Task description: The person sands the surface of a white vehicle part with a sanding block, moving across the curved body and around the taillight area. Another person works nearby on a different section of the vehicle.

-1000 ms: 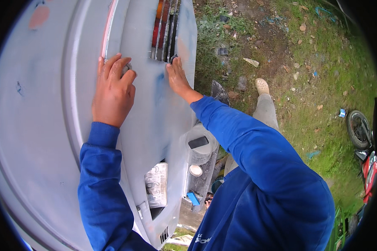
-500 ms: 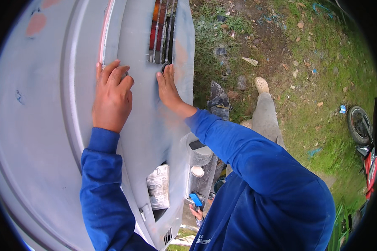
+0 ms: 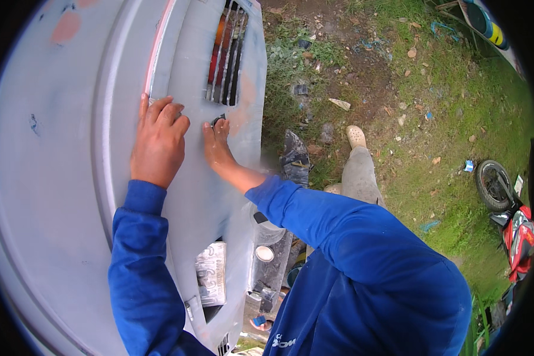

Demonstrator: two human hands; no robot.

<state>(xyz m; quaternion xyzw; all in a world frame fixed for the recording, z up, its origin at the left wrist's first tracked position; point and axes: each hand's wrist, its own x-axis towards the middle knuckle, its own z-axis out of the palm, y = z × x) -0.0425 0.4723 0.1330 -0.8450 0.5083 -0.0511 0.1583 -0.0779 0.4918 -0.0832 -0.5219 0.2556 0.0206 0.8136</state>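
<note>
**Both hands flat on grey car panel**

While I look down from the head view, my left hand (image 3: 158, 142) lies palm-down, fingers spread wide, on the grey primed car body panel (image 3: 53, 196), just beside a red trim strip (image 3: 158, 44). My right hand (image 3: 218, 145) presses open on the same panel, fingertips touching a small dark piece (image 3: 218, 120) below the tail light (image 3: 225, 50); neither hand grips anything. Lower down sits a covered licence plate (image 3: 210, 273). On the grass (image 3: 433, 118) to the right stands a motorcycle (image 3: 513, 228).
</note>
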